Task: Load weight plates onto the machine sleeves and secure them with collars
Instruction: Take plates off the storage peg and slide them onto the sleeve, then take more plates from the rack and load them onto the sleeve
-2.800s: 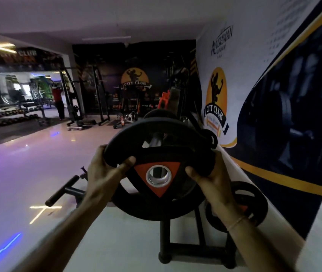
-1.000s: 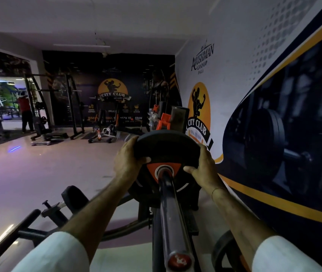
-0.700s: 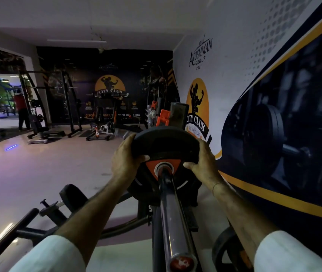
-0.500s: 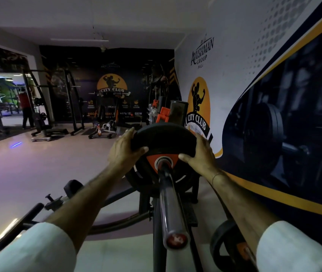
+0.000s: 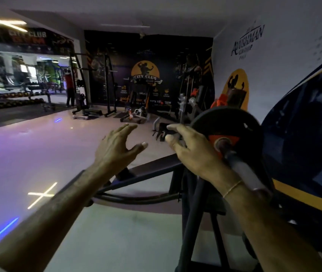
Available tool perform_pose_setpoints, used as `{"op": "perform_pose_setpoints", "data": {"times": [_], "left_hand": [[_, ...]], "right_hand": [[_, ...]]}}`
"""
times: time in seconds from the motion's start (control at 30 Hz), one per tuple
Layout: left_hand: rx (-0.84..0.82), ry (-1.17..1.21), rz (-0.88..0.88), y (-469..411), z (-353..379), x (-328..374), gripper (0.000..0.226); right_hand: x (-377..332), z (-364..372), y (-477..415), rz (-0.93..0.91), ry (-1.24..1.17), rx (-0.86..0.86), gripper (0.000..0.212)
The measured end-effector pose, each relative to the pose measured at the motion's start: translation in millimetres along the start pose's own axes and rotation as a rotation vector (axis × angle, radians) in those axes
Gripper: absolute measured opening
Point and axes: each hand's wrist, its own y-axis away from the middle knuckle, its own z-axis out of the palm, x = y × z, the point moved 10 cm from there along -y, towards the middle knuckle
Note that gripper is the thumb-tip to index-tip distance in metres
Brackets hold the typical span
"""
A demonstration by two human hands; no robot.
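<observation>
sitting on the sleeve point(image 5: 243, 169), black plate point(image 5: 228, 122), seemingly orange-centred.

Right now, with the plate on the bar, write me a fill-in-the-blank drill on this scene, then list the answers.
1. The round black weight plate sits threaded on the steel ____.
2. The triangular patch around the plate's centre hole is ____.
3. The left hand is open and holds ____.
4. A thin thread circles the wrist behind the ____ hand.

Answers: sleeve; orange; nothing; right
</observation>
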Motion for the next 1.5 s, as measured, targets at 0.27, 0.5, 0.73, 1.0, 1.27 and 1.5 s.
{"op": "perform_pose_setpoints", "data": {"times": [0.27, 0.5, 0.73, 1.0, 1.27, 1.5], "left_hand": [[-0.054, -0.055, -0.334, 97, -35, -268, 0.076], [-0.076, -0.101, -0.534, 147, -38, -455, 0.064], [-0.153, -0.168, -0.719, 139, -5, -655, 0.072], [-0.120, -0.123, -0.925, 72, -5, -851, 0.068], [-0.119, -0.056, -0.921, -44, 36, -1087, 0.062], [-0.371, -0.117, -0.729, -204, 64, -1249, 0.064]], "right_hand": [[-57, 268, -5, 0.103, -0.038, -0.151, 0.043], [-110, 477, -17, 0.107, -0.056, -0.364, 0.043], [-131, 696, -69, 0.127, -0.099, -0.577, 0.045], [-177, 881, -195, 0.131, -0.124, -0.731, 0.043], [-202, 1085, -356, 0.180, -0.068, -0.724, 0.043], [-204, 1194, -499, 0.376, -0.058, -0.648, 0.039]]}}
